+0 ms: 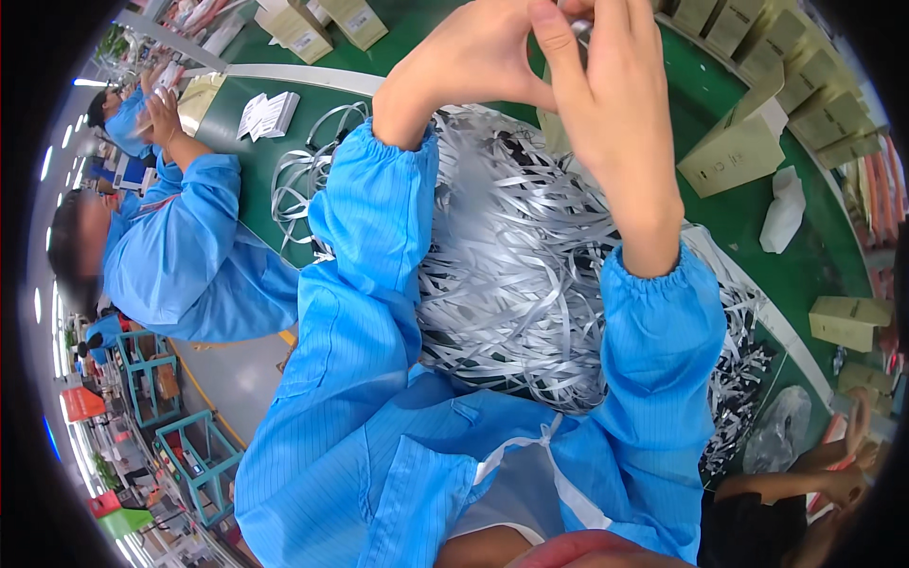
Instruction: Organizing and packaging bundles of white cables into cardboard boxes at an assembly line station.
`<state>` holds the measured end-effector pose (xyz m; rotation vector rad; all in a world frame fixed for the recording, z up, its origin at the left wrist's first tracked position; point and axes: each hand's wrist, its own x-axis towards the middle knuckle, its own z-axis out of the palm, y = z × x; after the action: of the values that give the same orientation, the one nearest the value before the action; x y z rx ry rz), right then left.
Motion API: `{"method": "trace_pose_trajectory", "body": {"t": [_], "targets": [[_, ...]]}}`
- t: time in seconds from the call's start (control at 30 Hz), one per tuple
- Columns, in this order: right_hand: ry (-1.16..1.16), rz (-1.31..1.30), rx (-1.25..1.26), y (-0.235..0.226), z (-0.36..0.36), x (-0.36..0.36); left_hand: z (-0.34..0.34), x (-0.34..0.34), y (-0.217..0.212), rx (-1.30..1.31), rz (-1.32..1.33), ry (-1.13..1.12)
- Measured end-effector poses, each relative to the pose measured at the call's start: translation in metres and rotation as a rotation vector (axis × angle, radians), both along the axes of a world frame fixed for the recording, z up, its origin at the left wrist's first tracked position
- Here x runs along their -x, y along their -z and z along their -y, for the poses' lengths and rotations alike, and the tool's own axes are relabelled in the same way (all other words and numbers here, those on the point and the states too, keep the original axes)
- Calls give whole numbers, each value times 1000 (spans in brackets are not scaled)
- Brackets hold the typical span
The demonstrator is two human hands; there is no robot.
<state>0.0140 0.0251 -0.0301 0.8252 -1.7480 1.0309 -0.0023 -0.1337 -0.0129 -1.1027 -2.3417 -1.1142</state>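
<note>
Both my hands are raised close together at the top edge, over a big heap of silvery-white ribbon strips (521, 293). My left hand (478, 52) reaches in from the left, its fingers curled toward the right hand and partly cut off by the frame. My right hand (620, 104) has thumb and fingers bent together. A small greyish bit (580, 32) shows between its thumb and fingers; what it belongs to is hidden. Behind the hands, part of a beige box (552, 131) shows. Blue elasticated sleeves cover both forearms.
A green table holds a stack of white cards (269, 115), looped ribbons (298, 185), an open beige box (734, 156), crumpled white paper (783, 210) and a plastic bag (778, 431). Several beige boxes (805, 80) line the far right. A co-worker in blue (189, 251) sits left; another person's arms (805, 483) show lower right.
</note>
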Motion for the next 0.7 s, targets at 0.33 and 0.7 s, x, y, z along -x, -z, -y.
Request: {"method": "trace_pose_trajectory", "body": {"t": [0.33, 0.7], "targets": [[-8, 31, 105, -3, -27, 2, 9, -12, -16, -116, 101, -93], [-76, 557, 193, -47, -31, -39, 25, 9, -2, -112, -85, -408]]}}
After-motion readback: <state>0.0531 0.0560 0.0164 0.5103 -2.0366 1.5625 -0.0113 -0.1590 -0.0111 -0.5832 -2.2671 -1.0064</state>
